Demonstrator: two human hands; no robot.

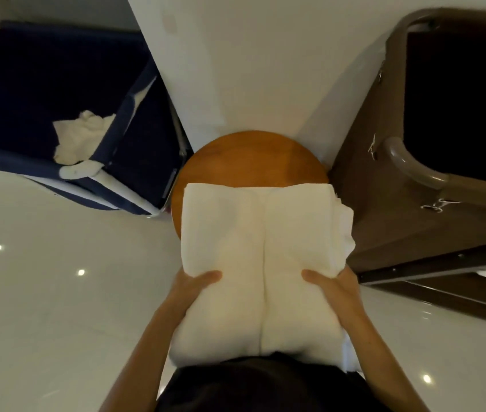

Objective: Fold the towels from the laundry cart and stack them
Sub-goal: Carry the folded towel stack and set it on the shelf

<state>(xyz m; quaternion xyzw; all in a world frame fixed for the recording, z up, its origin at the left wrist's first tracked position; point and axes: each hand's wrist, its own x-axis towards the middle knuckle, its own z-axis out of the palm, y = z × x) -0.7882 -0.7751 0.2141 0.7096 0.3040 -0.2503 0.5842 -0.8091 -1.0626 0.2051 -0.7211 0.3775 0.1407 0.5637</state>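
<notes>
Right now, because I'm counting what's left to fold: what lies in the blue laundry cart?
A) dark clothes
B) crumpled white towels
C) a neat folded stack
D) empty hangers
B: crumpled white towels lie loose and unfolded inside the blue laundry cart, while the left grip and right grip hold a folded white towel over the round wooden stool.

I note the wooden table (250, 156) boxed in — blue laundry cart (142, 135) at 10 o'clock, brown trolley (384, 230) at 2, white wall (250, 69) at 12. Floor (57, 307) open at 8.
</notes>
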